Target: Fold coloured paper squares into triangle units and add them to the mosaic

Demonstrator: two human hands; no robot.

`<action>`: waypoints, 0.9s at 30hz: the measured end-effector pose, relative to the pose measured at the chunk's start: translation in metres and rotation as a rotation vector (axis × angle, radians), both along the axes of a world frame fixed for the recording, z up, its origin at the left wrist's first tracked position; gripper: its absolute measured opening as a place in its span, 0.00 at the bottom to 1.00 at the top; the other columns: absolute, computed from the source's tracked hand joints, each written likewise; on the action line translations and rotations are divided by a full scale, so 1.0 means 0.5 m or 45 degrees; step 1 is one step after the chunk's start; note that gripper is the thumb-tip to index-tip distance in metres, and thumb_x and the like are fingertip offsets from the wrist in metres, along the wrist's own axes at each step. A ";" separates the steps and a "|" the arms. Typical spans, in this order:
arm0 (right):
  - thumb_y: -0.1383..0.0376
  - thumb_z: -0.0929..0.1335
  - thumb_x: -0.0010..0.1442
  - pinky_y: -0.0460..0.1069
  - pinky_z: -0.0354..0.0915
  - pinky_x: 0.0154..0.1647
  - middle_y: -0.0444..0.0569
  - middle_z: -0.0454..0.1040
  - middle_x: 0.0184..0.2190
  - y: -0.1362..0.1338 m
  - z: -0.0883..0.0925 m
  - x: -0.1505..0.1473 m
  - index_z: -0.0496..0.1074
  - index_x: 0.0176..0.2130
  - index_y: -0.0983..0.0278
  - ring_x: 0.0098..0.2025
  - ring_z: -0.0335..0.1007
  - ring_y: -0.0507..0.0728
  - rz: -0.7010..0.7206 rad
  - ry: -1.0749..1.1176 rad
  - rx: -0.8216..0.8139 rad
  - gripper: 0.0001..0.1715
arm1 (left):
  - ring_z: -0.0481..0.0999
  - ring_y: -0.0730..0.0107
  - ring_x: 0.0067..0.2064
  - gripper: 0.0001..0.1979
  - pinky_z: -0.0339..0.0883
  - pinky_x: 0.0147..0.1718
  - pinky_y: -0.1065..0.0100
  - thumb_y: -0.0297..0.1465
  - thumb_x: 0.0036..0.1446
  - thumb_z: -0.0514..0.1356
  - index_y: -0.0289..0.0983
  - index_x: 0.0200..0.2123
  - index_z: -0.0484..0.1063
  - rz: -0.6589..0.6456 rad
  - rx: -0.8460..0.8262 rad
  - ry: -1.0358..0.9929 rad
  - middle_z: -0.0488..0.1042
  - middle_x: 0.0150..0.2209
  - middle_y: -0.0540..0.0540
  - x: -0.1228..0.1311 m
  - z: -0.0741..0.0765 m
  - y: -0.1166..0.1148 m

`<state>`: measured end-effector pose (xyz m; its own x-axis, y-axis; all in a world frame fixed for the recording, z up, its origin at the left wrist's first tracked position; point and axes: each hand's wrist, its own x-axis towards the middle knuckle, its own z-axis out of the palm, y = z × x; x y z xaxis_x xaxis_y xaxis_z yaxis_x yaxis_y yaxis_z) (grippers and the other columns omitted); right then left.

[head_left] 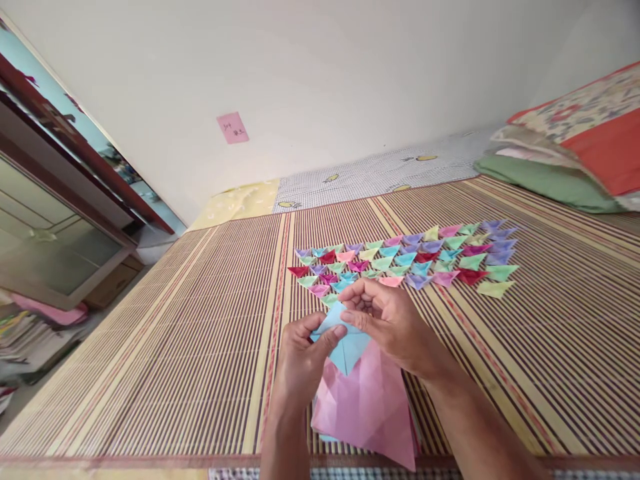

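Observation:
A light blue sheet of origami paper [349,351], folded to a small diamond with creases, is held up between both hands. My left hand [306,347] pinches its left side, thumb across the front. At its upper right, my right hand [387,320] grips the edge between thumb and fingers, the fingertips curled behind. Below the blue paper lies a stack of creased square sheets, a pink sheet [365,407] on top. Just beyond my hands, rows of small folded paper pieces [383,264] in several colours spread over the mat.
A striped bamboo mat [200,320] covers the surface. Folded bedding [555,173] and a floral pillow [595,113] are piled at the far right. A white wall [320,80] with a pink note [233,127] stands behind. At left are a doorway and a cabinet [50,227].

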<state>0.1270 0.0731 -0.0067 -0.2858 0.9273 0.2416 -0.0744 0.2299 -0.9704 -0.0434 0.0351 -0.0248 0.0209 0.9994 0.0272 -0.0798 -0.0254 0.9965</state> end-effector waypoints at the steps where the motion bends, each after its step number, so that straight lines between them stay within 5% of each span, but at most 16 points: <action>1: 0.60 0.74 0.59 0.50 0.66 0.35 0.44 0.73 0.31 0.000 0.002 0.000 0.76 0.39 0.63 0.33 0.69 0.54 0.012 -0.016 0.009 0.10 | 0.59 0.75 0.25 0.15 0.54 0.25 0.71 0.39 0.52 0.74 0.35 0.25 0.78 0.004 -0.001 -0.003 0.65 0.22 0.52 0.001 0.001 -0.001; 13: 0.61 0.70 0.64 0.48 0.55 0.27 0.40 0.64 0.24 -0.003 0.001 0.001 0.70 0.30 0.62 0.26 0.58 0.51 0.035 -0.127 0.108 0.12 | 0.56 0.76 0.24 0.14 0.50 0.24 0.70 0.38 0.54 0.73 0.35 0.25 0.77 -0.013 0.031 0.042 0.62 0.22 0.53 0.001 0.001 -0.002; 19: 0.62 0.70 0.64 0.50 0.62 0.38 0.47 0.72 0.37 -0.001 0.004 0.003 0.70 0.30 0.62 0.38 0.67 0.55 -0.013 -0.153 0.214 0.11 | 0.55 0.75 0.24 0.16 0.49 0.23 0.70 0.37 0.55 0.72 0.37 0.23 0.73 0.012 0.092 0.133 0.60 0.22 0.54 0.003 0.004 -0.006; 27: 0.62 0.70 0.66 0.48 0.58 0.29 0.41 0.67 0.25 -0.011 0.014 -0.002 0.70 0.30 0.62 0.28 0.62 0.52 -0.026 -0.140 0.184 0.12 | 0.56 0.76 0.24 0.17 0.51 0.22 0.71 0.38 0.55 0.72 0.37 0.24 0.71 0.072 0.108 0.135 0.62 0.22 0.54 0.003 0.007 -0.009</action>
<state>0.1263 0.0674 0.0000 -0.2995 0.8910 0.3412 0.0361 0.3680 -0.9291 -0.0417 0.0308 -0.0212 -0.0282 0.9933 0.1124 0.0299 -0.1115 0.9933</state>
